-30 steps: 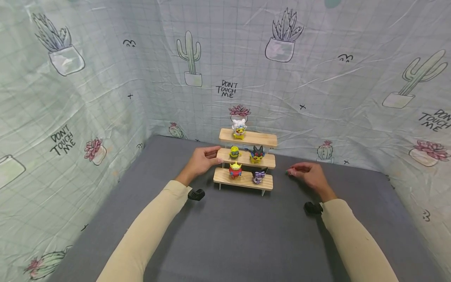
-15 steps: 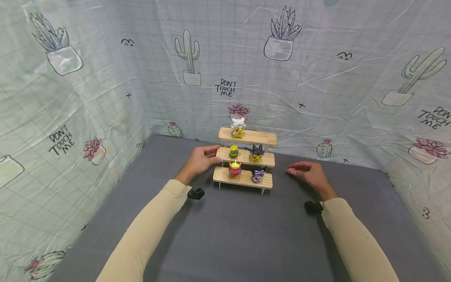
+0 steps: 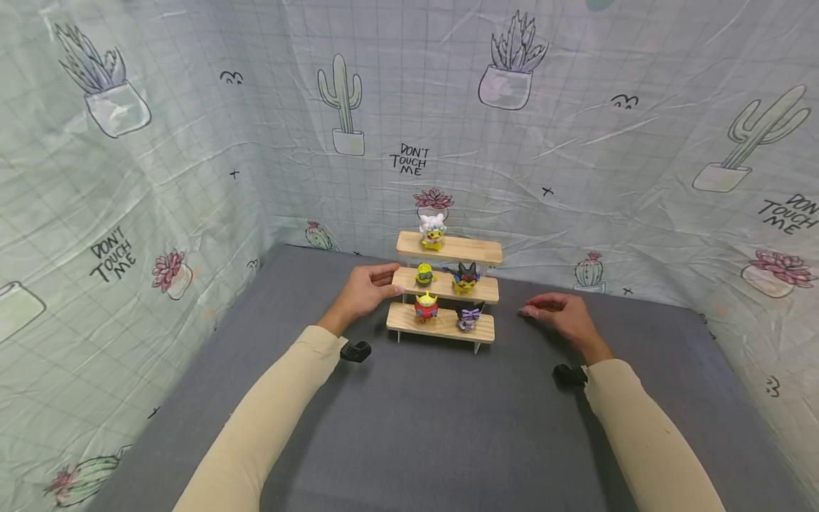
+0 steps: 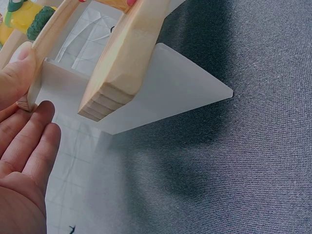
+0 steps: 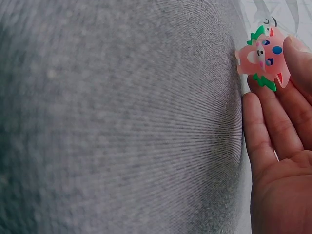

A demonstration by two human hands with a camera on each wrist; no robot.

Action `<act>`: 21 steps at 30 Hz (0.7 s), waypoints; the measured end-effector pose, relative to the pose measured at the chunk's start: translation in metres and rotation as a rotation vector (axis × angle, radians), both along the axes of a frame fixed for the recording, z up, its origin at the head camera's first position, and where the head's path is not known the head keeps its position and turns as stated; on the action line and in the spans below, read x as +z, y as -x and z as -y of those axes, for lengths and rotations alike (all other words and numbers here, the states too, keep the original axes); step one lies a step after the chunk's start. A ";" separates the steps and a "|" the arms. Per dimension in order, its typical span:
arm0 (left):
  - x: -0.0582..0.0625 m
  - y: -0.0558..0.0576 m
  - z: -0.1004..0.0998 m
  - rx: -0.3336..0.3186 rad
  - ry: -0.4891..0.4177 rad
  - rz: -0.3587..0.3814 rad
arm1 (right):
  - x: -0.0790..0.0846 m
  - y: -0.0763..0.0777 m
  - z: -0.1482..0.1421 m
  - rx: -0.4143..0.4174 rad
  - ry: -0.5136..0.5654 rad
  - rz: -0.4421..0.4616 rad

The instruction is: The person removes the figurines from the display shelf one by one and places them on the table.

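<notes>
Head view: a three-step wooden stand [image 3: 475,250] is standing on a gray cloth [image 3: 409,434], near a hanging sheet [image 3: 576,149] printed with potted cacti and the words "Don't touch me." A toy in a white hood [image 3: 432,232] is occupying the top shelf. On the middle shelf, a round yellow toy [image 3: 424,274] is sitting beside a toy in a black hood [image 3: 466,279]. Below, a red toy [image 3: 426,310] and a purple-and-black toy [image 3: 468,318] are sharing the front shelf, which is jutting out nearer the viewer than the left hand [image 3: 362,291].

That hand is pinching the middle shelf's left end, thumb above and fingers beneath. Well apart, to the stand's right, the right hand [image 3: 566,321] is pinching a small pink toy [image 5: 262,53] with green trim between thumb and fingertips; its lower fingers are extending nearly straight.

From the head, the right fingers are covering most of the pink toy; the right wrist view is showing its face, turned sideways. Whether it is touching the cloth, I cannot tell. The left wrist view is cutting off the shelved toys at its upper edge.
</notes>
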State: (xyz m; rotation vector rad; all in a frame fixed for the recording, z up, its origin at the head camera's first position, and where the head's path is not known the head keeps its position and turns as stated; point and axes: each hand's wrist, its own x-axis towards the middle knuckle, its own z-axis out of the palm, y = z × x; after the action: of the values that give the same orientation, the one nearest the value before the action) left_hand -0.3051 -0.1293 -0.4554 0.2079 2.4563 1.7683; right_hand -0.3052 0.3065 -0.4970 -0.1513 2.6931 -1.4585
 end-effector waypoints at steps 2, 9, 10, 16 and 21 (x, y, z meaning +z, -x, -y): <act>0.000 0.000 0.000 -0.001 -0.001 0.002 | 0.001 -0.001 0.000 0.005 -0.006 0.005; 0.000 -0.001 0.001 -0.009 -0.015 0.001 | 0.001 0.000 0.000 -0.004 -0.018 0.008; 0.000 -0.001 0.001 -0.009 -0.016 0.000 | 0.001 0.001 0.001 -0.010 -0.025 0.006; 0.000 0.000 0.001 -0.010 -0.008 -0.003 | 0.001 0.003 0.003 -0.034 -0.070 -0.008; -0.001 0.000 0.002 -0.010 -0.002 -0.011 | -0.001 0.004 0.003 -0.039 -0.071 -0.011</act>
State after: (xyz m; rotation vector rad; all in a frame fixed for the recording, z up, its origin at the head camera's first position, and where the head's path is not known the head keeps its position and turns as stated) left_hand -0.3047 -0.1310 -0.4560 0.2302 2.4574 1.7704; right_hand -0.3087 0.3038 -0.4976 -0.1040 2.7674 -1.3729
